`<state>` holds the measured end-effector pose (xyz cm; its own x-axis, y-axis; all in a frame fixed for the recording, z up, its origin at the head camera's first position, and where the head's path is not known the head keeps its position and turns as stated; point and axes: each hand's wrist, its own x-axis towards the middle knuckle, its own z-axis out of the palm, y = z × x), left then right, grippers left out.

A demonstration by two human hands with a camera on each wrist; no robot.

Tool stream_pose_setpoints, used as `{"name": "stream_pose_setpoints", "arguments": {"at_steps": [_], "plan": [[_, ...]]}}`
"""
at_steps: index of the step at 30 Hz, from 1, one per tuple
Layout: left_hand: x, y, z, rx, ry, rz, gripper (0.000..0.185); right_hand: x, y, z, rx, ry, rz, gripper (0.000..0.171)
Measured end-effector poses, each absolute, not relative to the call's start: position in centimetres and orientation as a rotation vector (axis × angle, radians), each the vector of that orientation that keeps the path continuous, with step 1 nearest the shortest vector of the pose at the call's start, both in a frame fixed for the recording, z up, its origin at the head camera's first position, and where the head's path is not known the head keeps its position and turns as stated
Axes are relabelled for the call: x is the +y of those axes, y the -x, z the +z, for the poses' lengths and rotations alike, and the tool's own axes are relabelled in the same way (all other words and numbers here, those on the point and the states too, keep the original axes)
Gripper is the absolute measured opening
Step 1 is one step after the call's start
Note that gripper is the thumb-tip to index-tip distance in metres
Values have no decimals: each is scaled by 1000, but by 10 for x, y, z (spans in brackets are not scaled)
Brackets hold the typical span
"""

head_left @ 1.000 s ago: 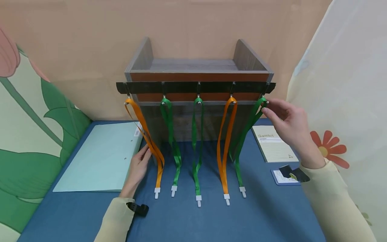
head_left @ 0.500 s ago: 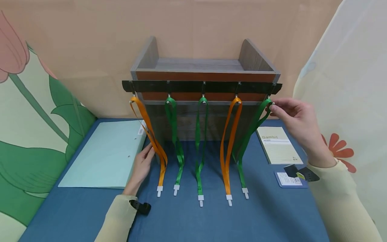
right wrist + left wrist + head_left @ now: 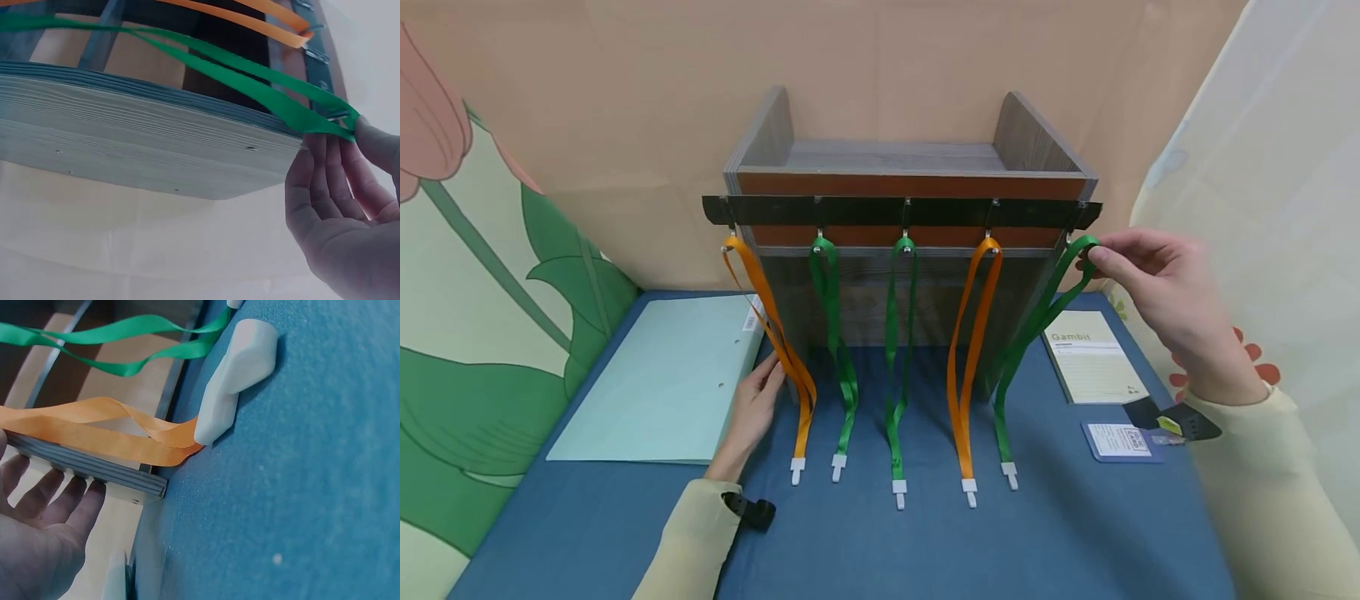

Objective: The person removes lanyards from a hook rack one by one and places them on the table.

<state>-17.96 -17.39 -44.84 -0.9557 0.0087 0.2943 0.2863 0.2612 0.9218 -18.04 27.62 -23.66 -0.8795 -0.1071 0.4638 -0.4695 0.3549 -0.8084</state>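
At the right end of the hook rail, my right hand (image 3: 1172, 283) pinches the top loop of a green lanyard (image 3: 1026, 333) between thumb and fingers. The loop is drawn out to the right, and in the right wrist view a metal hook tip (image 3: 337, 115) shows inside it. A white clip (image 3: 1010, 471) hangs at its lower end. My left hand (image 3: 751, 417) lies low at the left side of the grey wooden shelf (image 3: 917, 157). Its fingers (image 3: 87, 509) rest extended against the side panel (image 3: 94, 465), beside the leftmost orange lanyard (image 3: 786, 358).
From the black hook rail (image 3: 857, 210) hang another orange lanyard (image 3: 970, 358) and two green lanyards (image 3: 842, 358), (image 3: 895, 383). A pale blue folder (image 3: 647, 383) lies left on the blue table. A notepad (image 3: 1093, 358) and a badge card (image 3: 1120, 442) lie right.
My right hand has moved right and slightly up, pulling the top of the green lanyard away from the rail's end. My left hand has stayed at the shelf's side.
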Motion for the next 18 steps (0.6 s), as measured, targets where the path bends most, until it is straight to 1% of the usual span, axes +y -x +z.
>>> {"name": "stream_pose_setpoints", "arguments": {"at_steps": [10,18], "plan": [[-175,179,-449,-2309,261,-1758,39,277,177,-216,-2040,-569,1871,23],[-174,180,-449,-2317,276,-1753,40,285,176,-199,-1865,-656,1998,24]]}}
